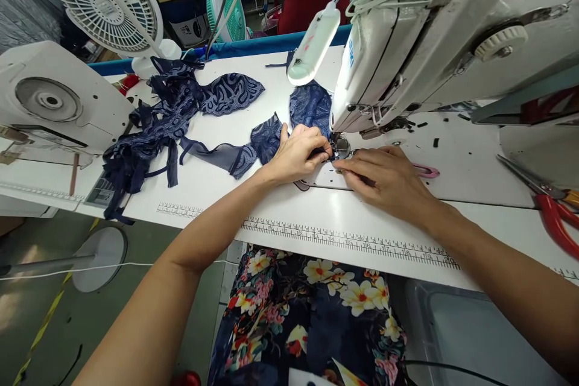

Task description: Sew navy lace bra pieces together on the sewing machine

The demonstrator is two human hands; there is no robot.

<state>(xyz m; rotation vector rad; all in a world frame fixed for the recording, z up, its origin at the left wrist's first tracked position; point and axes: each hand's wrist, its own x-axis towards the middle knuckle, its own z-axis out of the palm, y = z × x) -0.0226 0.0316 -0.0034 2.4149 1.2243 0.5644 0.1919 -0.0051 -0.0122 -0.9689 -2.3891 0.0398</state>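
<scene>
A navy lace piece [310,104] lies under the head of the sewing machine [393,66], partly hidden behind my fingers. My left hand [299,154] pinches its edge just left of the presser foot [341,146]. Close to the foot's right side is my right hand [384,180], its thumb and fingers drawn together; whatever they hold is too small to make out. More navy lace [266,139] with a sheer strip trails left from under my left wrist. A heap of navy lace pieces and straps [158,120] sits farther left.
Red-handled scissors [554,217] lie at the right. A pink loop [426,170] is beside my right hand. A lamp [314,42] hangs over the fabric. A second machine [67,105] and a white fan [108,3] stand left. A printed ruler [316,233] runs along the table's front edge.
</scene>
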